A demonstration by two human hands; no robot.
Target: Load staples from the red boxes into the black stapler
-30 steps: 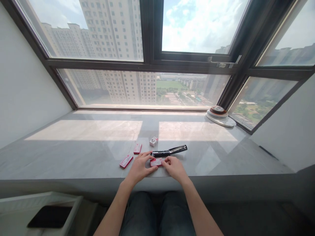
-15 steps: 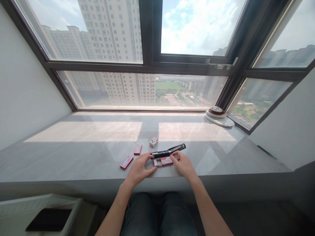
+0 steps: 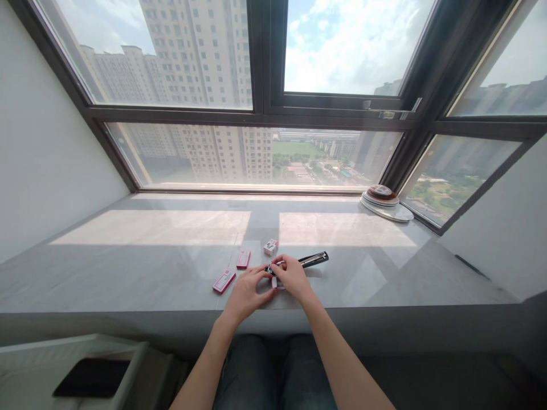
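A black stapler (image 3: pixel 315 259) is laid open on the windowsill (image 3: pixel 128 279), near the middle of its near edge, with one arm angled out to the right. Its left part is mostly covered by the hands. Beside its near side, a small open box (image 3: pixel 274 282) is partly hidden under the fingers.

The left hand (image 3: pixel 246 293) is half curled, its thumb and forefinger held apart around the left ends of the stapler and the open box; whether either is gripped cannot be told. The right hand (image 3: pixel 294 279) is bent over the stapler's left part, with thumb and fingertips brought close together; what is pinched between them, if anything, cannot be told.

To the left of the stapler, two flat red-and-white boxes are placed apart: the nearer box (image 3: pixel 224 281) is set towards the near edge, and the farther box (image 3: pixel 243 259) lies beyond it to the right. A small white box (image 3: pixel 270 246) is set farther from the near edge than the stapler.

A stack of plates (image 3: pixel 382 196) is placed at the sill's far right corner, close to the window frame (image 3: pixel 252 118). Two patches of sunlight are cast across the sill's far half.
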